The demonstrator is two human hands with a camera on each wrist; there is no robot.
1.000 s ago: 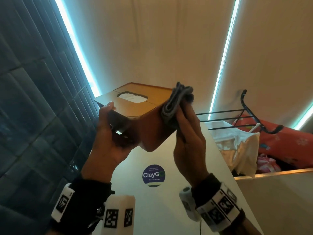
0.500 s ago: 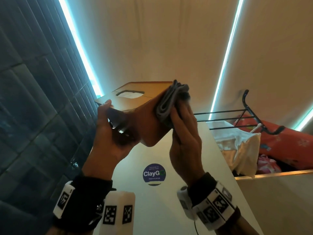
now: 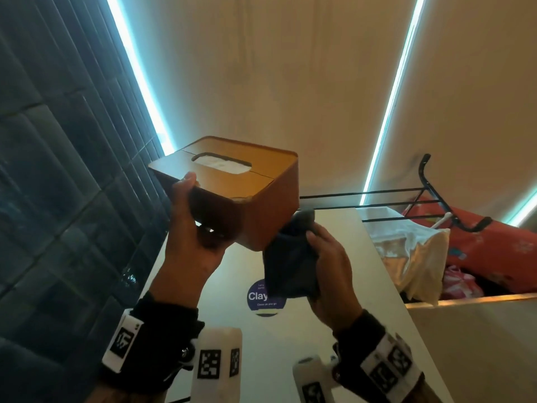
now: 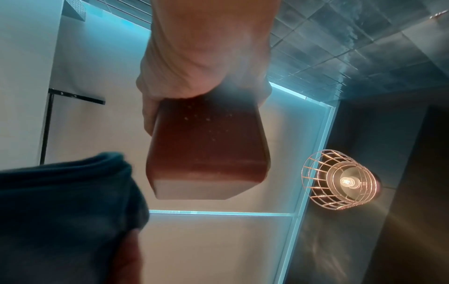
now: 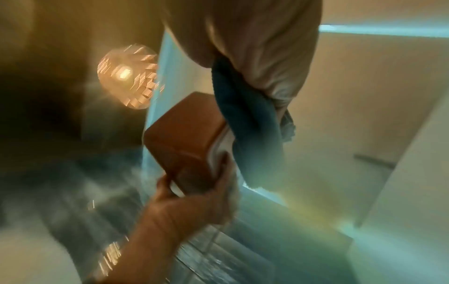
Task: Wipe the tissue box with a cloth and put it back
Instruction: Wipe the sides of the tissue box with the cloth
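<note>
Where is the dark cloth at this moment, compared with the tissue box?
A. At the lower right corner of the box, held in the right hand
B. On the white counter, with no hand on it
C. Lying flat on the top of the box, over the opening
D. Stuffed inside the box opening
A: in the head view the right hand holds the cloth bunched at the lower right corner of the tissue box, which the left hand holds up.

Both arms raised in front of the person, black wrist bands with marker tags on each. Left hand (image 3: pixel 193 234) cupped under the tissue box (image 3: pixel 255 199), thumb up its near side. Right hand (image 3: pixel 328 269) lower, fingers curled round the bunched cloth (image 3: pixel 290 257), its top touching the box's lower edge.
</note>
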